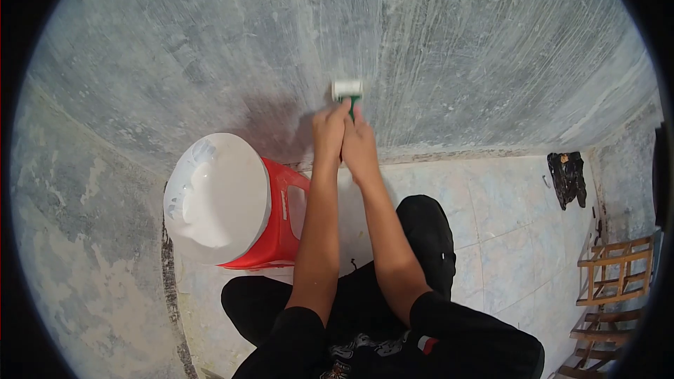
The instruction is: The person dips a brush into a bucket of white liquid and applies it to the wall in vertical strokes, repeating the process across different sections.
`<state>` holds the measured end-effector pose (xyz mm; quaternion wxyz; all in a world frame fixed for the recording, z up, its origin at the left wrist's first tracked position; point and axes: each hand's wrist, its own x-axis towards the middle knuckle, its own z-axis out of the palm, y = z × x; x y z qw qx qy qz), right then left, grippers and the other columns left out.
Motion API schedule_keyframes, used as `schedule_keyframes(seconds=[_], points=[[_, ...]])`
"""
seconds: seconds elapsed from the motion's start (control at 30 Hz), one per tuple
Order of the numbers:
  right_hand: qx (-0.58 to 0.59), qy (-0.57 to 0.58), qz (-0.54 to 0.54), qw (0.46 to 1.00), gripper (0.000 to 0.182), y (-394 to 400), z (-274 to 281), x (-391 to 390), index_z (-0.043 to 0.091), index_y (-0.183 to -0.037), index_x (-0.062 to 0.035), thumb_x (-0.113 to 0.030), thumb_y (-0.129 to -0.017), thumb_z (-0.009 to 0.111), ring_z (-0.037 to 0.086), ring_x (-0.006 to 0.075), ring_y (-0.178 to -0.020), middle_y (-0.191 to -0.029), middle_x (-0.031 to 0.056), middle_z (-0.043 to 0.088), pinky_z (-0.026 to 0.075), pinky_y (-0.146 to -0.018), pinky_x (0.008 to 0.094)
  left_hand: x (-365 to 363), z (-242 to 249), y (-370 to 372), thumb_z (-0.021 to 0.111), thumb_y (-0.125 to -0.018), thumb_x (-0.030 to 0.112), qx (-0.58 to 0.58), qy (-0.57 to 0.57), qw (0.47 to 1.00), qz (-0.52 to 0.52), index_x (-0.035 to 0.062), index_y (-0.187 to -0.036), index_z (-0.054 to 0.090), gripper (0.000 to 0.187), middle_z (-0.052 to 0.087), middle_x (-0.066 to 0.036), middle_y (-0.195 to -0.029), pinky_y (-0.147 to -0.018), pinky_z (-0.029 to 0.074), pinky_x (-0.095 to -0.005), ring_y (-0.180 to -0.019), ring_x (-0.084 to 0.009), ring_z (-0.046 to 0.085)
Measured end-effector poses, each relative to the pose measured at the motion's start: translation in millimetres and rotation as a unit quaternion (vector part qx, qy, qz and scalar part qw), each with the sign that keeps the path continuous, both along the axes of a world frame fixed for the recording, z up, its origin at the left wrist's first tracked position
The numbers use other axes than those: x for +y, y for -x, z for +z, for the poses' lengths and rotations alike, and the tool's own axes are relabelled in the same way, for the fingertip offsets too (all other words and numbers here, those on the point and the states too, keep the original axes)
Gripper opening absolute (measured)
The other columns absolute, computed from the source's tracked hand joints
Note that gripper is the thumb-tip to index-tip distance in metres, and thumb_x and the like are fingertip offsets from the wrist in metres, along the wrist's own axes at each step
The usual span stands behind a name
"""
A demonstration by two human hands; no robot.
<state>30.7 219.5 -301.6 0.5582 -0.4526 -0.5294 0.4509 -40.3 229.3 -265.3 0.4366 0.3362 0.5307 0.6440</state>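
Both of my hands grip the green handle of a paintbrush, whose wide white head is against the grey wall. My left hand is wrapped around the handle from the left side. Beside it and touching it, my right hand closes around the handle from the right. Part of the handle is hidden by the fingers. To the left of my forearms, a round white tub or lid containing white paint rests on a red plastic stool.
Crumpled black plastic lies on the tiled floor by the far right corner. A wooden rack-like piece stands along the right side. Another wall with patchy paint closes off the left. My bent legs are below the arms.
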Motion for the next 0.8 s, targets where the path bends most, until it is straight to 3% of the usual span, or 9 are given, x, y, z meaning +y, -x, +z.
schedule_keyframes(seconds=[0.03, 0.17, 0.27, 0.33, 0.4, 0.47, 0.57, 0.67, 0.8], points=[[-0.005, -0.049, -0.020, 0.999, 0.046, -2.7, 39.2, -5.1, 0.059, -0.126, 0.0148, -0.025, -0.106, 0.046, 0.062, 0.0449, -0.115, -0.124, 0.0316, 0.065, 0.044, -0.101, 0.0401, -2.3, 30.7, -4.6, 0.073, -0.093, 0.024, -0.014, -0.024, 1.000, -0.009, 0.0020, -0.075, 0.067, 0.029, 0.060, -0.003, -0.074, -0.059, 0.046, -0.0321, -0.067, -0.0124, 0.056], [0.023, -0.109, 0.048, 0.993, 0.042, -20.5, 140.9, -9.4, 0.061, -0.121, 0.0129, -0.024, -0.107, 0.044, 0.067, 0.0399, -0.109, -0.118, 0.0278, 0.069, 0.046, -0.099, 0.0410, -6.7, 116.4, -11.2, 0.071, -0.096, 0.025, 0.013, -0.124, 0.992, -0.023, -0.0021, -0.080, 0.069, 0.032, 0.063, -0.005, -0.077, -0.060, 0.048, -0.0307, -0.069, -0.0144, 0.061], [0.051, -0.074, 0.094, 0.991, 0.041, -21.4, 137.6, -9.2, 0.061, -0.121, 0.0121, -0.023, -0.108, 0.044, 0.066, 0.0364, -0.111, -0.119, 0.0259, 0.070, 0.045, -0.099, 0.0406, -10.2, 129.7, -20.1, 0.069, -0.097, 0.024, -0.102, -0.182, 0.974, -0.085, -0.0027, -0.083, 0.068, 0.030, 0.065, -0.008, -0.080, -0.062, 0.052, -0.0307, -0.071, -0.0181, 0.064], [0.065, -0.074, 0.085, 0.992, 0.042, -15.5, 102.7, -4.8, 0.061, -0.123, 0.0119, -0.023, -0.108, 0.044, 0.065, 0.0351, -0.115, -0.122, 0.0254, 0.069, 0.045, -0.102, 0.0403, -9.5, 97.6, -19.0, 0.067, -0.098, 0.027, -0.109, -0.100, 0.987, -0.058, -0.0047, -0.089, 0.074, 0.033, 0.064, -0.004, -0.074, -0.062, 0.050, -0.0291, -0.066, -0.0106, 0.056], [-0.014, -0.154, -0.023, 0.988, 0.042, -6.4, 17.8, 12.7, 0.060, -0.126, 0.0107, -0.024, -0.108, 0.044, 0.060, 0.0354, -0.126, -0.131, 0.0280, 0.064, 0.041, -0.108, 0.0412, 6.6, 21.3, -13.6, 0.066, -0.099, 0.024, -0.087, -0.070, 0.992, -0.059, -0.0048, -0.090, 0.069, 0.031, 0.065, -0.009, -0.080, -0.066, 0.053, -0.0307, -0.074, -0.0195, 0.066], [-0.029, -0.082, -0.007, 0.996, 0.049, -7.7, -52.5, 17.5, 0.054, -0.135, 0.0118, -0.028, -0.109, 0.042, 0.056, 0.0311, -0.127, -0.128, 0.0248, 0.066, 0.036, -0.110, 0.0424, 5.8, -35.1, -16.9, 0.065, -0.100, 0.026, -0.026, -0.052, 0.998, -0.040, -0.0030, -0.089, 0.070, 0.032, 0.065, -0.007, -0.079, -0.065, 0.051, -0.0299, -0.072, -0.0171, 0.064], [-0.009, -0.058, -0.025, 0.998, 0.046, -4.5, -120.2, 6.4, 0.060, -0.130, 0.0085, -0.028, -0.108, 0.043, 0.058, 0.0410, -0.127, -0.133, 0.0317, 0.061, 0.041, -0.108, 0.0429, 10.4, -115.6, -17.3, 0.065, -0.100, 0.029, -0.066, 0.006, 0.996, -0.056, 0.0000, -0.082, 0.070, 0.034, 0.065, -0.005, -0.078, -0.063, 0.048, -0.0295, -0.068, -0.0147, 0.060], [-0.042, 0.130, -0.058, 0.989, 0.049, -10.6, -167.2, -11.0, 0.059, -0.134, 0.0070, -0.031, -0.108, 0.043, 0.064, 0.0340, -0.119, -0.121, 0.0298, 0.068, 0.043, -0.103, 0.0423, -1.2, -174.3, -20.6, 0.065, -0.099, 0.031, 0.024, 0.068, 0.996, -0.056, 0.0009, -0.080, 0.069, 0.036, 0.064, -0.005, -0.077, -0.063, 0.048, -0.0313, -0.066, -0.0163, 0.059], [-0.168, 0.296, -0.049, 0.939, 0.051, -15.1, -229.1, -20.9, 0.066, -0.124, 0.0067, -0.037, -0.103, 0.051, 0.068, 0.0332, -0.112, -0.119, 0.0277, 0.070, 0.049, -0.093, 0.0404, 3.7, -293.7, -20.6, 0.068, -0.097, 0.026, -0.148, 0.221, 0.963, -0.038, 0.0001, -0.086, 0.069, 0.028, 0.064, -0.006, -0.077, -0.063, 0.050, -0.0343, -0.066, -0.0197, 0.061]])
